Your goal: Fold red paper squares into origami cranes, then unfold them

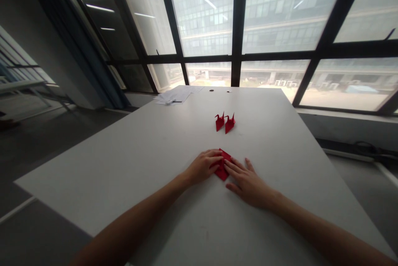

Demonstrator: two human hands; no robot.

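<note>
A folded piece of red origami paper [222, 172] lies flat on the white table between my hands. My left hand [203, 166] rests on its left side, fingers stretched over the paper and covering part of it. From the right, my right hand [245, 179] lays its spread fingertips on the paper's right side, with the thumb on the table below. Farther back stand two red paper cranes, a left crane [219, 122] and a right crane [230, 124], side by side and close together, apart from both hands.
The white table [139, 150] stretches away to tall windows [205, 13]. Loose white papers [177, 95] with a dark pen-like item lie at its far left. Two small round dark spots, perhaps holes, show near the far edge. A dark curtain [81, 46] hangs at left.
</note>
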